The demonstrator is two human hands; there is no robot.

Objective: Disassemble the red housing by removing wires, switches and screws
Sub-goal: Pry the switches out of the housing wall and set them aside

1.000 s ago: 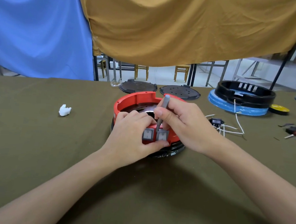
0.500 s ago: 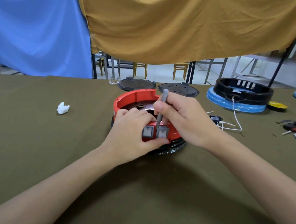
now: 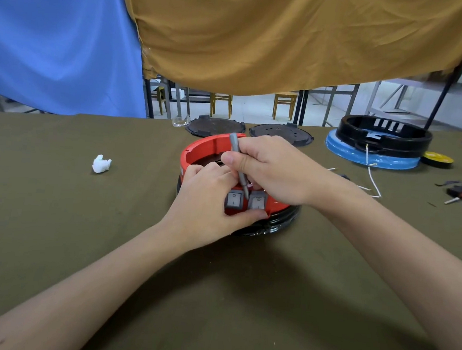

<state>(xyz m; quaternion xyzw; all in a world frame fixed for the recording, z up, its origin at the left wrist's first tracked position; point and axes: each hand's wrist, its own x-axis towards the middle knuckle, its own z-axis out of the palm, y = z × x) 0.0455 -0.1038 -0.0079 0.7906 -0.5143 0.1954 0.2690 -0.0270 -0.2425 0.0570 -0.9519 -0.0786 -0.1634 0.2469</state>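
At frame centre, the left hand (image 3: 206, 200) grips the red housing (image 3: 198, 152) by its near rim, thumb under two grey switches (image 3: 246, 200). The right hand (image 3: 274, 169) pinches a grey screwdriver (image 3: 238, 165), tip between them. Bare tabletop (image 3: 57, 217) spreads lower left.

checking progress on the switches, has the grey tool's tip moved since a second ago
Yes, slightly. The tool tip sat over the top of the right switch; now it points into the gap between that and the left switch, shifted left.

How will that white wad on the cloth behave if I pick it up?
The white wad looks like crumpled tissue, so it is probably very light and squashy. Its lumpy shape on the cloth suggests it will not roll.
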